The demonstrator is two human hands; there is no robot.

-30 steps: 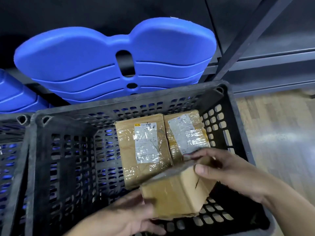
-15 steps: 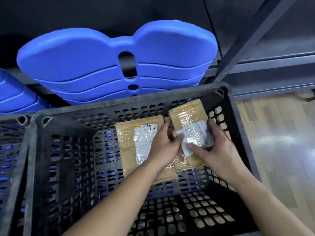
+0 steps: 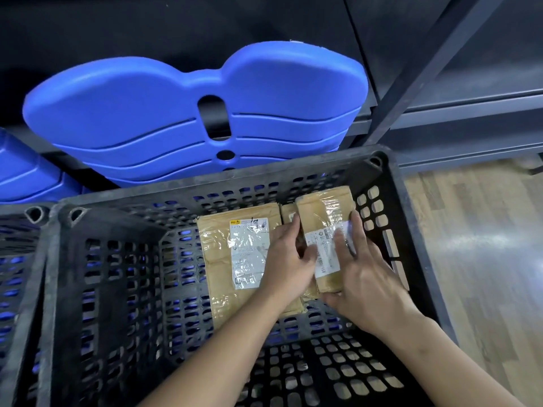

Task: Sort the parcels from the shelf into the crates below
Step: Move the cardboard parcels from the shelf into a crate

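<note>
A black perforated plastic crate point(image 3: 264, 177) fills the middle of the view. Against its far wall stands a large brown taped parcel point(image 3: 223, 259) with a white label. To its right, a smaller brown parcel point(image 3: 326, 218) with a white label lies on top of another parcel point(image 3: 287, 214), which is mostly hidden. My left hand point(image 3: 289, 259) grips the small parcel's left edge with the thumb on its label. My right hand point(image 3: 363, 274) holds its right side and lower end, fingers spread over the label.
A second black crate point(image 3: 17, 259) adjoins on the left. Stacked blue plastic seat shells point(image 3: 176, 113) lean behind the crates under a dark shelf. A dark metal shelf post point(image 3: 411, 83) slants at the right. Wooden floor point(image 3: 470, 259) lies to the right.
Both hands carried the small parcel from the near side of the crate to the far right corner and lowered it onto the parcel there. The right hand has slid over its label.
</note>
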